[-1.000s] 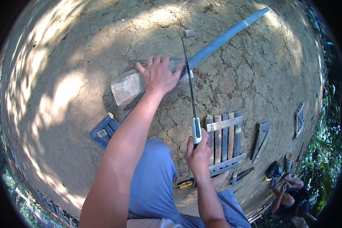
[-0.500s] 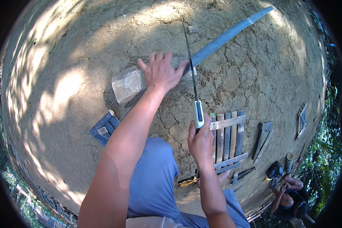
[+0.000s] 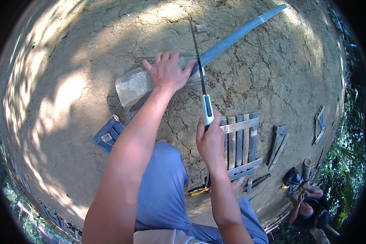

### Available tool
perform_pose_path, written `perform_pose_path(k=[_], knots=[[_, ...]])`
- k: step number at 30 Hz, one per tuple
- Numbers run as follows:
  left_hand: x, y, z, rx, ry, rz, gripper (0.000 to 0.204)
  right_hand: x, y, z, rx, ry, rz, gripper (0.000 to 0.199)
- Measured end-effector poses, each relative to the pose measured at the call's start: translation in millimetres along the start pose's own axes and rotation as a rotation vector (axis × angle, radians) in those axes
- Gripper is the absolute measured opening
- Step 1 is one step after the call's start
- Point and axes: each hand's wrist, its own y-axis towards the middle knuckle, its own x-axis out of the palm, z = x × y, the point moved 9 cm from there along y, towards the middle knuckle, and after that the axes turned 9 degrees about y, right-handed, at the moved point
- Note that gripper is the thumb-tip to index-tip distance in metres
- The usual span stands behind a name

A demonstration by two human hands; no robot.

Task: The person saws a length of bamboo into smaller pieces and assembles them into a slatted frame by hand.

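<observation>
On the cracked dirt, left hand (image 3: 166,73) presses flat on bamboo pole (image 3: 232,40); right hand (image 3: 210,142) grips saw (image 3: 200,77).

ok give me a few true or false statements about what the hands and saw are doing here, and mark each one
1. The left hand presses flat on the pale bamboo piece. True.
2. The right hand grips a hammer. False: it holds a handsaw by its white handle.
3. The saw blade crosses the long bamboo strip beside the left hand. True.
4. The slatted wooden panel lies to the person's left. False: it lies on the right, beside the right hand.
5. The work rests on a bench. False: it lies on cracked bare ground.
</observation>
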Motion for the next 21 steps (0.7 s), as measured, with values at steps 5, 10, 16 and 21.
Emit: perform_pose_path(k=[5,10,16,21], knots=[[3.9,1.9,2.9,0.003,-0.013,-0.003,0.077,-9.2,-31.3,6.7,0.038,-0.012,0.006,0.043],[1.2,1.0,5.5,0.019,0.014,-0.013,0.075,3.0,4.8,8.0,0.053,-0.008,0.005,0.04],[-0.9,0.3,2.8,0.012,0.025,0.004,0.067,-3.3,-58.0,24.0,0.066,0.009,0.045,0.048],[4.4,4.1,6.9,0.036,-0.037,0.108,0.058,-0.8,9.9,10.4,0.01,0.026,0.013,0.046]])
